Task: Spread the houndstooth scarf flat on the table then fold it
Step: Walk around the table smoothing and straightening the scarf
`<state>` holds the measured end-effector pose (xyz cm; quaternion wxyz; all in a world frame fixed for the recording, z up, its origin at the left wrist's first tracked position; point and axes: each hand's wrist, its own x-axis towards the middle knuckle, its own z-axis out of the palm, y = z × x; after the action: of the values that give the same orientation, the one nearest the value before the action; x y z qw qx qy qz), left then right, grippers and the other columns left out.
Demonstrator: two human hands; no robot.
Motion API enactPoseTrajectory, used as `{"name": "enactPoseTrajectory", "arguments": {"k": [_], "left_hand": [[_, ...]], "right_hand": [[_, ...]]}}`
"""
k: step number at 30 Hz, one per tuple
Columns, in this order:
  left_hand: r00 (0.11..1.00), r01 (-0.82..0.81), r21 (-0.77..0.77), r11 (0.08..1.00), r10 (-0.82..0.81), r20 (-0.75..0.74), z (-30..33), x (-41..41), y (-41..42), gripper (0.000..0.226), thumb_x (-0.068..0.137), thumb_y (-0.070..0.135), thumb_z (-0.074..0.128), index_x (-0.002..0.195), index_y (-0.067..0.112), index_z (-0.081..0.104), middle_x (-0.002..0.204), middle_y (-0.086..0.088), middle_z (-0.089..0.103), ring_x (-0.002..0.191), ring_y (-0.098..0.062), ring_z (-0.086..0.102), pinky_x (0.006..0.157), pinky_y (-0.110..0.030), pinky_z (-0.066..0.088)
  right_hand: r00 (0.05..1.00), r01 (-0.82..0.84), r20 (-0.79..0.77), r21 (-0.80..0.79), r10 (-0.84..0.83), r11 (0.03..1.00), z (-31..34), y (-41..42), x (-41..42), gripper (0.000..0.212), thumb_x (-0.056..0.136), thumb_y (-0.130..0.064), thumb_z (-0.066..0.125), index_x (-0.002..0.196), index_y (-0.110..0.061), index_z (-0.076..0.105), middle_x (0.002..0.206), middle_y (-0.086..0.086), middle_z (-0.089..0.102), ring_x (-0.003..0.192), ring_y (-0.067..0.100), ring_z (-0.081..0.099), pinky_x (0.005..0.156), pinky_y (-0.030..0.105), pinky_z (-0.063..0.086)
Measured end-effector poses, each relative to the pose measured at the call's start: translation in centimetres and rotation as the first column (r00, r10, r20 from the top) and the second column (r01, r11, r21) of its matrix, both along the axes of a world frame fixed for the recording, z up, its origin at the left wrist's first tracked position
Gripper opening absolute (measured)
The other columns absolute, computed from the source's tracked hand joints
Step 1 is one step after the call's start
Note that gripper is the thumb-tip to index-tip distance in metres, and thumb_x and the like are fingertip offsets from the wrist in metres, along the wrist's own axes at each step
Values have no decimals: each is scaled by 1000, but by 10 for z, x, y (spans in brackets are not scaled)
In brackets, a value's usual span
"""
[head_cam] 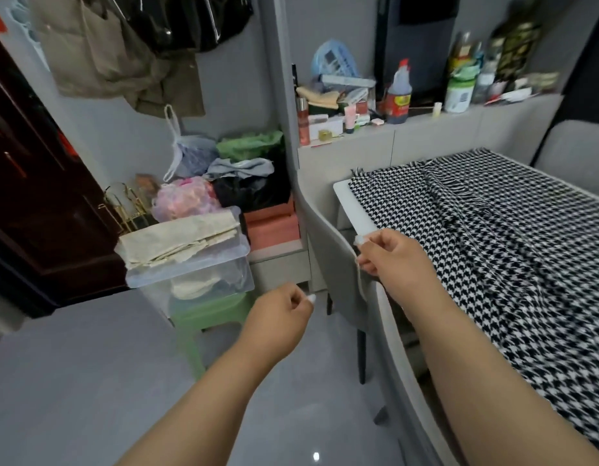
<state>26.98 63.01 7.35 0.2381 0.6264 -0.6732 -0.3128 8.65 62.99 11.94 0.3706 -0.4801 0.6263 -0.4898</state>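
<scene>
1. The houndstooth scarf [499,237] lay on the table [353,210], rumpled, one end overlapping.
2. My left hand [278,317] was loosely curled, holding nothing.
3. My right hand [392,257] seemed curled at the chair [331,243] back; the grip was unclear.
4. I judged the hanging edge could slide off if pulled unevenly.

Showing two bare forearms, no sleeves; left hand [280,309] and right hand [394,255] wearing long pale nails.
</scene>
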Motion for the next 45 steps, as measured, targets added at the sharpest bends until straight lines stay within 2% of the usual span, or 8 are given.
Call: {"name": "enactPoseTrajectory", "arguments": {"k": [4, 8, 18, 23, 30, 37, 41, 45], "left_hand": [[996, 79, -21, 997, -79, 30, -1, 3, -59, 32, 95, 41, 53, 69, 21, 48, 60, 7, 51, 58, -13, 49, 58, -30, 39], [983, 181, -38, 983, -181, 18, 2, 7, -125, 28, 96, 38, 52, 72, 22, 52, 66, 5, 58, 63, -12, 54, 63, -29, 43], [922, 387, -32, 921, -387, 7, 9, 35, -288, 26, 94, 41, 53, 75, 23, 53, 77, 1, 68, 77, -20, 67, 74, -37, 51], [889, 453, -7, 892, -452, -76, 8, 9, -342, 21, 91, 36, 55, 73, 25, 54, 72, 5, 64, 77, -22, 67, 74, -41, 55], [842, 538, -7, 843, -538, -44, 2, -54, -418, 23, 91, 39, 55, 85, 17, 60, 81, -1, 69, 79, -22, 67, 77, -40, 55], [841, 539, 68, 839, -541, -3, -11, -119, -499, 19, 93, 23, 53, 76, 14, 53, 69, -6, 64, 63, -26, 63, 64, -31, 51], [860, 502, 102, 859, -508, 49, -36, -144, -550, 7, 90, 31, 56, 86, 26, 53, 85, -2, 69, 82, -24, 68, 82, -37, 55], [858, 483, 178, 857, -504, 96, -59, -164, -594, 17, 91, 32, 58, 101, 21, 52, 102, -8, 66, 92, -28, 66, 81, -36, 52]], "right_hand": [[995, 99, -1, 4, -99, 995, -1, -43, 3, 18, 88, -30, 62, 75, -19, 65, 81, 11, 71, 81, 31, 67, 88, 51, 52], [983, 180, -19, -2, -181, 984, 0, -89, 12, 17, 90, -29, 61, 76, -21, 63, 75, 0, 68, 75, 19, 64, 89, 47, 53], [910, 411, -57, 12, -410, 911, -6, -185, 46, 19, 90, -35, 60, 77, -22, 64, 79, 0, 71, 82, 22, 67, 88, 48, 53], [863, 504, -68, 58, -500, 862, -3, -213, 37, 18, 92, -35, 58, 83, -21, 64, 83, -1, 70, 79, 17, 65, 83, 37, 52], [808, 589, -100, 83, -581, 804, -4, -263, -5, 24, 93, -39, 55, 88, -18, 64, 92, 11, 70, 77, 30, 62, 80, 47, 55], [786, 619, -86, 94, -613, 780, -17, -339, -75, 26, 93, -41, 55, 89, -17, 63, 94, 13, 70, 95, 41, 65, 86, 55, 54], [785, 618, -90, 164, -613, 768, -44, -379, -105, 29, 93, -40, 54, 93, -13, 63, 98, 18, 69, 91, 41, 66, 83, 51, 56], [791, 604, -95, 271, -604, 749, -81, -410, -123, 31, 93, -41, 54, 94, -11, 62, 98, 20, 69, 73, 23, 56, 64, 39, 50]]}}
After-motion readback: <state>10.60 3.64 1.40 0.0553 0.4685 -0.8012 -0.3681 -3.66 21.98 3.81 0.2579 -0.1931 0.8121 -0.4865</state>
